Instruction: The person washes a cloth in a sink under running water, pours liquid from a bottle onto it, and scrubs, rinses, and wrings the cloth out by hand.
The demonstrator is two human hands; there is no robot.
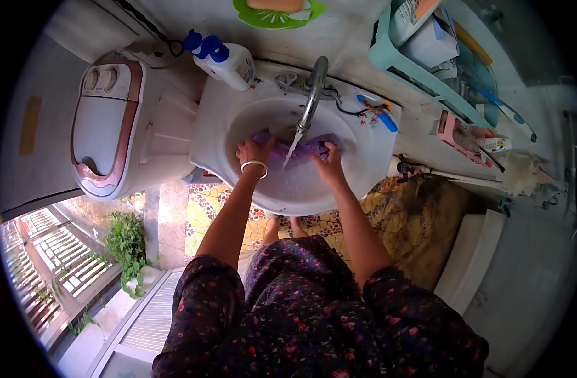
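A wet purple cloth (294, 150) is stretched across the basin of the white sink (203, 142). My left hand (257, 153), with a white bangle at the wrist, grips the cloth's left end. At the other end, my right hand (328, 162) has its fingers closed on the bunched fabric. Water runs from the curved metal faucet (315, 88) onto the middle of the cloth, between my two hands. The cloth's folds partly hide beneath my fingers.
White bottles with blue caps (235, 66) stand at the sink's back left; a blue-handled brush (384, 116) lies on its right rim. A small washing machine (106, 126) is at left. A teal rack (420, 82) and green soap dish (279, 19) hang on the wall.
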